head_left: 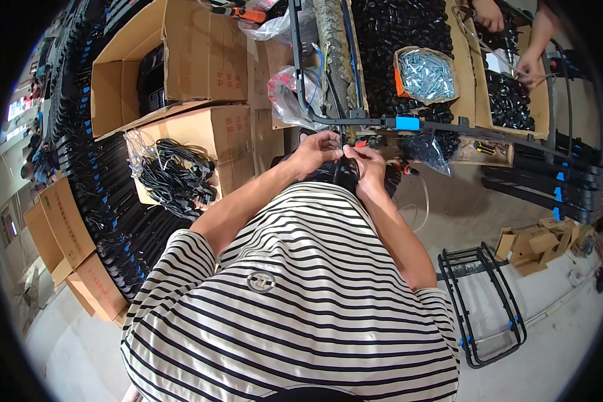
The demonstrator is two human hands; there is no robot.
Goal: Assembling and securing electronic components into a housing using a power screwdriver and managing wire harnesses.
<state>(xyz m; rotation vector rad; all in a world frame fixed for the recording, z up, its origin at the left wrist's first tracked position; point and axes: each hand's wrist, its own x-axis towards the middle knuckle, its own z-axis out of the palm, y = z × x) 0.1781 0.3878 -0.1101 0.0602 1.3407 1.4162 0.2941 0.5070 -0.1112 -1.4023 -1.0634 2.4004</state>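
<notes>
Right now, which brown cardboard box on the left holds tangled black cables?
The open brown cardboard box nearest the left forearm; tangled black cables show in its mouth. The upper box shows a dark object.

The one view comes from the head, through the left of two wide fisheye lenses worn side by side. It faces steeply down along the wearer's own front, so the striped shirt (295, 288), very near the lens, fills the lower middle, with the forearms (251, 199) reaching away from it. The left hand (317, 153) and right hand (368, 165) sit just above the centre, farther off than the chest. Upright and unmirrored, the view spreads wide (its corners go black, and straight edges bend rimward), taking in cardboard boxes (209, 60) leftward and floor (543, 345) at lower right.
</notes>
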